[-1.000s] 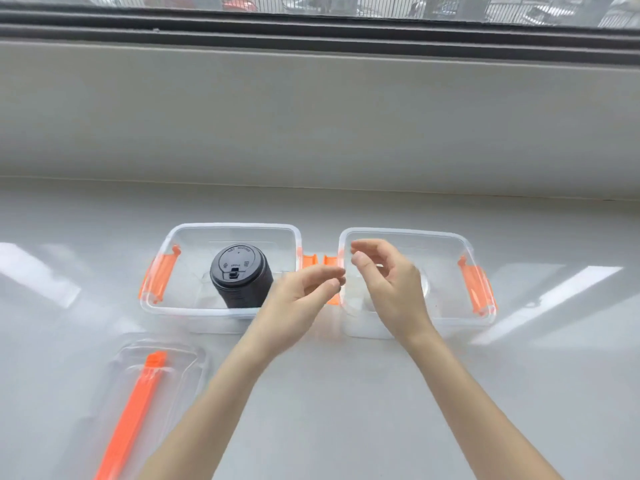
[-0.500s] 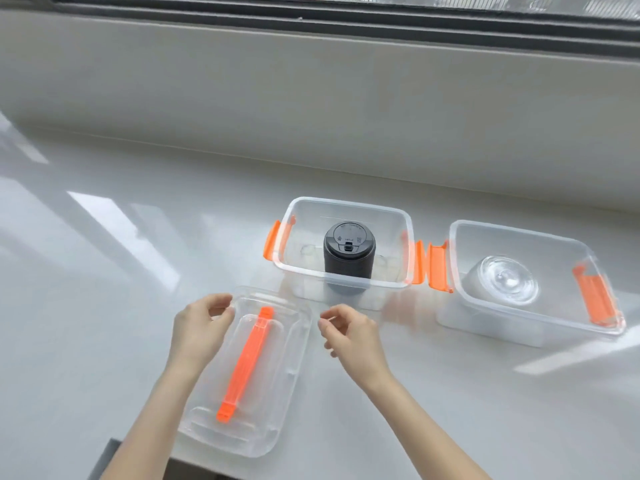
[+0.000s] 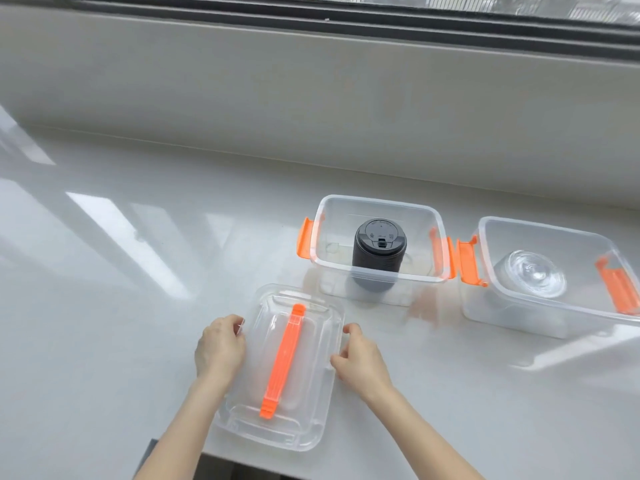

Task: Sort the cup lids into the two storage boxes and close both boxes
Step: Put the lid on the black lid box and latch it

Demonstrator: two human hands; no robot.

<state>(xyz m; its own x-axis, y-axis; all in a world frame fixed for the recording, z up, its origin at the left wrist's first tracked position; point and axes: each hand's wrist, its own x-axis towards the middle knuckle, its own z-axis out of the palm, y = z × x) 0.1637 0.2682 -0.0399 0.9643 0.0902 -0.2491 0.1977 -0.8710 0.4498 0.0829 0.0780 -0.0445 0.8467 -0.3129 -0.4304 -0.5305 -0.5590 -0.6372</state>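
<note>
Two clear storage boxes with orange latches stand open side by side. The left box holds a stack of black cup lids. The right box holds a stack of clear dome lids. A clear box cover with an orange handle lies flat on the counter in front of the left box. My left hand grips the cover's left edge. My right hand has its fingers on the cover's right edge.
The glossy white counter runs back to a pale wall under a window frame. The counter's front edge lies just below the cover, with a dark gap beneath it.
Both hands left the boxes and came down to the cover, closing on its two long edges. The view shifted left, so the boxes now sit to the right.
</note>
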